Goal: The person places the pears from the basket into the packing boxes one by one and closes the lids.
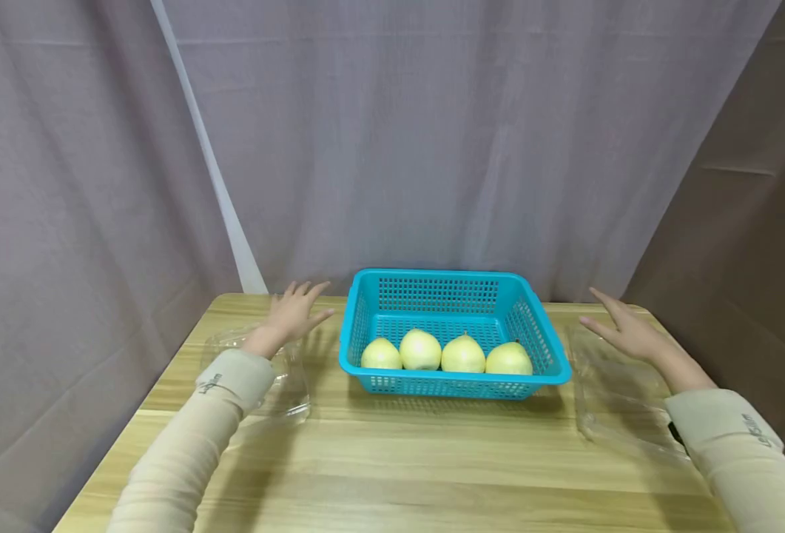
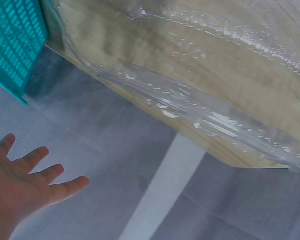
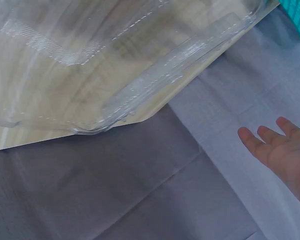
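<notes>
In the head view, my left hand (image 1: pixel 290 317) hovers over a clear plastic container (image 1: pixel 292 385) on the left of the table, fingers spread and holding nothing. On the other side, my right hand (image 1: pixel 632 337) is held above a second clear plastic container (image 1: pixel 621 403), its fingers stretched out. Between the hands stands a blue plastic basket (image 1: pixel 455 377) with perforated walls. Several pale yellow-green pears (image 1: pixel 463 355) lie in a row along its near side. Both wrist views show straight, spread fingers touching nothing.
The wooden table (image 1: pixel 392 459) carries the basket and both containers. Grey curtains (image 1: pixel 399 148) hang behind its far edge and along the left. A brown cloth (image 1: pixel 738 244) hangs on the right.
</notes>
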Demonstrator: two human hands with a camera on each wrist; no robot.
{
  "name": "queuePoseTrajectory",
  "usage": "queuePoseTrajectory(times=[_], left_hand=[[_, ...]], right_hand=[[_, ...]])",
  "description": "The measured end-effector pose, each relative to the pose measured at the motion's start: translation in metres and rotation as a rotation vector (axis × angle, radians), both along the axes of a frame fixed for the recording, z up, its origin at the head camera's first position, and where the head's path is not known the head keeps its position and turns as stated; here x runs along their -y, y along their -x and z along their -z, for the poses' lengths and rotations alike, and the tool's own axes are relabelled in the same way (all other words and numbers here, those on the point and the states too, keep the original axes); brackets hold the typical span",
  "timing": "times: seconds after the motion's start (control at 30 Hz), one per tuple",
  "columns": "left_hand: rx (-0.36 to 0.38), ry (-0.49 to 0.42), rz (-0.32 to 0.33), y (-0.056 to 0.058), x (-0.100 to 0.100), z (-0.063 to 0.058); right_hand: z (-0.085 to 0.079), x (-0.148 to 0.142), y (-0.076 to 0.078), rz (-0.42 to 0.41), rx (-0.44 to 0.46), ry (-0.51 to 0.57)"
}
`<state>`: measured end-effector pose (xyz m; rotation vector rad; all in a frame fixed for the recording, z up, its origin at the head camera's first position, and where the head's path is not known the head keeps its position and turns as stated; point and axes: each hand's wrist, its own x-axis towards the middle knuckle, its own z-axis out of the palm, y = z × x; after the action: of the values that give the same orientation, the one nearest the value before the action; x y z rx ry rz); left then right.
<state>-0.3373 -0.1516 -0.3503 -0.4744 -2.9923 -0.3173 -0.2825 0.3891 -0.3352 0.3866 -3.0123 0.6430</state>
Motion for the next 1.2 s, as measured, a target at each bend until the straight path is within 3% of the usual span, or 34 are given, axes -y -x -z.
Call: queuePoseTrajectory(times=[0.3, 0.53, 0.77, 1.0, 1.2], left_hand=[[-0.017, 0.008, 0.038, -0.005, -0.014, -0.008], [-0.038, 0.015, 0.056, -0.007, -0.022, -0.009], [-0.065, 0.009, 0.115, -0.014, -0.034, -0.015], [-0.109, -0.003, 0.214, -0.022, -0.046, -0.011], [-0.137, -0.006, 0.258, -0.026, -0.056, -0.012]], right_hand=[[-0.001, 0.016, 0.001, 0.006, -0.049, -0.019], [-0.002, 0.023, -0.001, 0.069, -0.014, -0.009], [-0.006, 0.032, -0.004, 0.047, -0.033, 0.061], [-0.006, 0.046, -0.007, 0.040, -0.026, 0.190], [-0.004, 0.055, -0.009, 0.055, -0.063, 0.221]])
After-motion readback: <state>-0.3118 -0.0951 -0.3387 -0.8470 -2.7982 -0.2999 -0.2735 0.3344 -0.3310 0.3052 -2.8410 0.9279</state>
